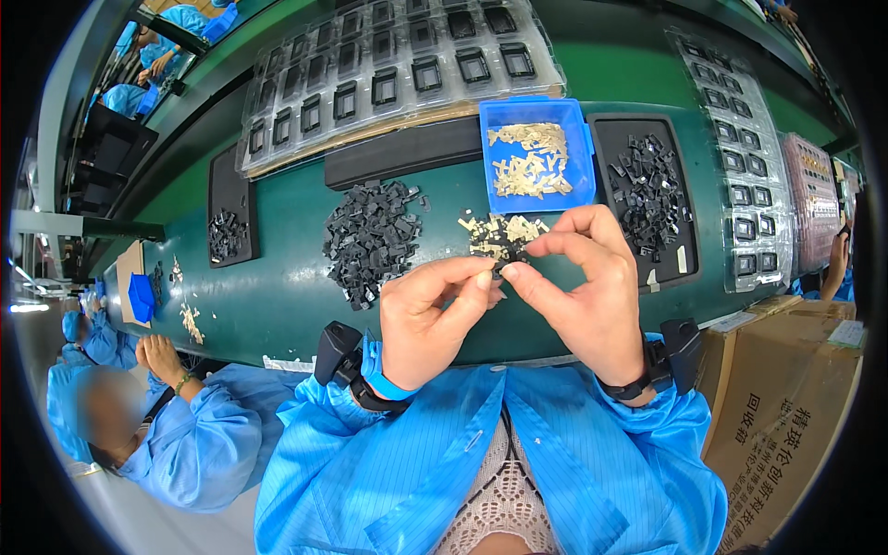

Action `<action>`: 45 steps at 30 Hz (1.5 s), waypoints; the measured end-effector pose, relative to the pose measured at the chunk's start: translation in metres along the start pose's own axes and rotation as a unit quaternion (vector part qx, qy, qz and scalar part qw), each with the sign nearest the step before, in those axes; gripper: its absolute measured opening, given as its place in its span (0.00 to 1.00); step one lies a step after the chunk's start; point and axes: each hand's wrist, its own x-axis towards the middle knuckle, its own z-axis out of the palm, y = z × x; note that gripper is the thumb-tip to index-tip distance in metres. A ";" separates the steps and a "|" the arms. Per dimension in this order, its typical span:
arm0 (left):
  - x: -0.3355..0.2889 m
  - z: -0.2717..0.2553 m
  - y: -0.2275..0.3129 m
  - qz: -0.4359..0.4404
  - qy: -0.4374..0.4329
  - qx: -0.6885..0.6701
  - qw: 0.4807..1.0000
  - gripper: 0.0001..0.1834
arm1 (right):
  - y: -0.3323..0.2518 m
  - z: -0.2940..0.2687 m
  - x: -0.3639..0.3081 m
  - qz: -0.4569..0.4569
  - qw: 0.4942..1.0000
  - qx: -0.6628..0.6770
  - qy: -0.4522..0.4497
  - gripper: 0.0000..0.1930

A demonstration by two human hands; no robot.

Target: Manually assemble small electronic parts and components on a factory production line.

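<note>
My left hand (427,310) is closed in a pinch, thumb against index finger, just in front of the small mixed pile. A tiny dark piece seems to be at its fingertips, too small to name. Facing it, my right hand (592,291) has thumb and index finger apart, the thumb tip close to the left fingertips. Beyond both hands lies a pile of cream and black small pieces (499,233), partly hidden by the fingers. A larger heap of black plastic pieces (370,236) is left of it. Cream strips (529,159) fill part of a blue bin (586,148) behind.
A black tray (686,166) with black parts lies right, and another black tray (218,185) left. Clear blister trays (407,42) of black frames stand behind a black foam bar (398,153). A cardboard box (786,398) stands right. At left, a co-worker's hand (162,359) rests at the bench edge.
</note>
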 end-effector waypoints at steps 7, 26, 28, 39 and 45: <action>0.002 -0.001 0.004 -0.030 -0.022 -0.085 0.996 0.08 | 0.007 -0.002 -0.003 0.107 0.956 0.254 -0.097 0.09; 0.002 -0.002 -0.019 -0.119 -0.120 -0.353 0.920 0.10 | 0.012 -0.001 -0.004 0.172 0.863 0.436 -0.191 0.05; 0.003 -0.001 -0.022 -0.124 -0.120 -0.380 0.909 0.10 | 0.011 -0.001 -0.004 0.173 0.870 0.426 -0.176 0.05; -0.002 0.006 -0.015 -0.076 -0.070 -0.266 0.958 0.11 | 0.005 0.006 -0.005 0.150 0.895 0.404 -0.118 0.05; -0.006 0.011 -0.010 -0.064 -0.042 -0.292 0.953 0.11 | 0.012 0.020 -0.007 0.071 0.948 0.307 -0.036 0.05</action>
